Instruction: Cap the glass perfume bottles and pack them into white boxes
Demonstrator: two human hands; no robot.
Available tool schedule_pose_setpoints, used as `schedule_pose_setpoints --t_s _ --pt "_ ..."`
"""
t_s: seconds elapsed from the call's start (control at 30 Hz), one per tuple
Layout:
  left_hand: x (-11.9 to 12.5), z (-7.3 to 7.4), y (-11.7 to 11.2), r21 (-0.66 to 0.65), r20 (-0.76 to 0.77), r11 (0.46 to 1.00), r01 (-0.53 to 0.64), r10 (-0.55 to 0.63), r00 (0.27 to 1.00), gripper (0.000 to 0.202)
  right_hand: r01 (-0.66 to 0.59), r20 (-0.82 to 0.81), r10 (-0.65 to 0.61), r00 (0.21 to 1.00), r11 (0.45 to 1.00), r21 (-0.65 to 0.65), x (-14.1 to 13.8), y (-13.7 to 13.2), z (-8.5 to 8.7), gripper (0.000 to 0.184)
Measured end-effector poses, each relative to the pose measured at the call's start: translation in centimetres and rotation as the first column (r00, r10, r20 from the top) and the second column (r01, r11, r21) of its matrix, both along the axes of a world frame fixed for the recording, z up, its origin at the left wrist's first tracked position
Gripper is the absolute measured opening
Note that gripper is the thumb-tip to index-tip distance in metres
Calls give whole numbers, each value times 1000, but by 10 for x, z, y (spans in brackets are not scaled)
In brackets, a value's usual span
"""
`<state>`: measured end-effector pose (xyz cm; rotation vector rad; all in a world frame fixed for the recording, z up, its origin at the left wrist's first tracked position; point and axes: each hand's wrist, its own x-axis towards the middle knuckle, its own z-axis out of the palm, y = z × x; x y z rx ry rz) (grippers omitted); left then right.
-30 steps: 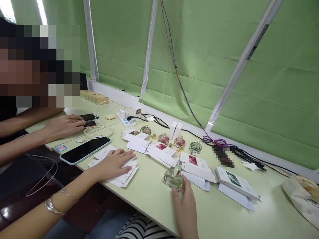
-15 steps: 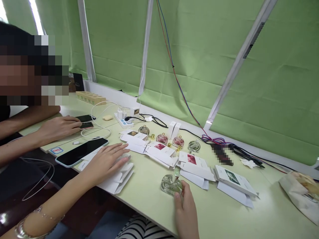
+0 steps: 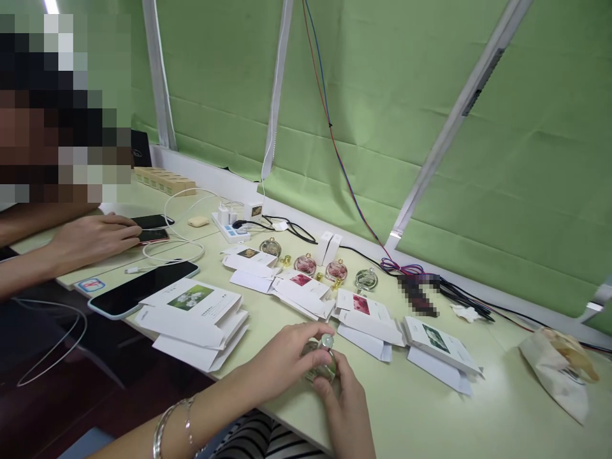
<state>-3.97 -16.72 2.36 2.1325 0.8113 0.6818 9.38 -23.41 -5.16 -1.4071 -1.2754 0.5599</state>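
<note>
At the table's front edge a round, clear glass perfume bottle (image 3: 326,372) stands between my two hands. My left hand (image 3: 287,350) curls over its far left side, fingers around the neck and thumb across the front, near the pale cap (image 3: 327,342). From the right, my right hand (image 3: 348,390) grips the bottle's side with thumb and fingers. Part of the glass is hidden behind the fingers. Left of my hands lies a flattened white box (image 3: 194,306) with a white-flower picture. A white box with a red picture (image 3: 366,309) lies just beyond the bottle.
Farther back stand several round flower-filled bottles (image 3: 336,271) with small gold caps (image 3: 285,260). A phone (image 3: 143,290), power strip (image 3: 230,228) and cables lie left. Another person's hand (image 3: 95,239) rests by a phone. A cloth bag (image 3: 557,373) sits at right.
My left hand has left the flattened white box and moved right onto the perfume bottle. My right hand keeps hold of it. The view has shifted slightly.
</note>
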Motion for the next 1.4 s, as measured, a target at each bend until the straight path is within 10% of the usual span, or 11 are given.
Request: schedule_pose_setpoints --t_s 0.53,0.73,0.83,0.97,1.17,1.4 --pt "12 2 0 -104 140 991 -79 94 986 19 -13 87 14 996 1000 -6 2 1 2 26" --pt "-21 76 3 66 547 927 -370 276 790 33 -17 182 30 983 997 -72 7 -1 1 26" --pt "-46 96 5 319 440 835 -449 289 850 35 34 147 -28 989 999 -39 4 -1 -3 25" --pt "-65 57 10 386 -36 886 -256 292 956 28 28 108 -26 994 1000 -11 1 0 -6 25" --pt "-59 -22 14 302 -379 940 -160 272 885 27 11 98 -10 995 1000 -8 3 0 -7 29" --pt "-47 -16 11 450 -342 878 -160 335 878 34 11 93 -11 996 1000 1 3 0 -11 28"
